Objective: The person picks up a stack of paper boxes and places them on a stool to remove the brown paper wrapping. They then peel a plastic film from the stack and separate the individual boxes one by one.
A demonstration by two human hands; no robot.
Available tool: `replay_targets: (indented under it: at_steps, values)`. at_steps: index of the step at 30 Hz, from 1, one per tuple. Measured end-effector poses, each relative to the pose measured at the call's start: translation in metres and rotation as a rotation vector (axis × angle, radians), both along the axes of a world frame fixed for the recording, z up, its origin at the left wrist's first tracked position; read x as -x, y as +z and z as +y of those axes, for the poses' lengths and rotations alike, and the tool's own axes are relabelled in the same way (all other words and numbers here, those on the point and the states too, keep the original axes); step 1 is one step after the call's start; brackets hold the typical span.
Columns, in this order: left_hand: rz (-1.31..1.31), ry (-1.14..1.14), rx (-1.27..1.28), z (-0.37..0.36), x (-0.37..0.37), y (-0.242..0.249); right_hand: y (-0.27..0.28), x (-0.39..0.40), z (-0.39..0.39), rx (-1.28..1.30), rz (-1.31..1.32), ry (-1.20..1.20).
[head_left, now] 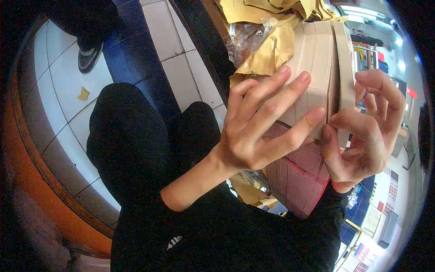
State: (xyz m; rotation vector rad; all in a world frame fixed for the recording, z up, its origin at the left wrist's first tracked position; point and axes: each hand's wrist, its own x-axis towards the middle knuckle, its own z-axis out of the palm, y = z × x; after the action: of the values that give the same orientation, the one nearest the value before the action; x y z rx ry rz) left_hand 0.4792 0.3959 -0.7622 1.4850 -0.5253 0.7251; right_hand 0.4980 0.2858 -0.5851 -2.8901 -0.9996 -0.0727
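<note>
Fingers (272, 97) splayed (left hand (253, 131)) across beige box stack (317, 50)

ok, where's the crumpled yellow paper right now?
Head view, top centre: the crumpled yellow paper lies over the beige boxes, just above the left hand.

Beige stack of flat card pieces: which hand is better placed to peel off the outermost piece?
Probably the right hand: its curled fingers sit at the edge of the outermost piece, while the left hand lies spread across the beige stack, bracing it.
</note>
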Motion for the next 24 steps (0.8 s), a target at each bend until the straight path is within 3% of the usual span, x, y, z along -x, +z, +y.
replay_targets:
  at_steps: [13,24]
  values:
    - [0.006,0.005,-0.011,0.0,0.0,0.001,0.003,-0.008,-0.011,0.003,-0.013,0.165]
    - [0.016,0.015,0.015,-0.002,0.0,0.0,-0.002,0.001,-0.004,-0.014,-0.017,0.029]
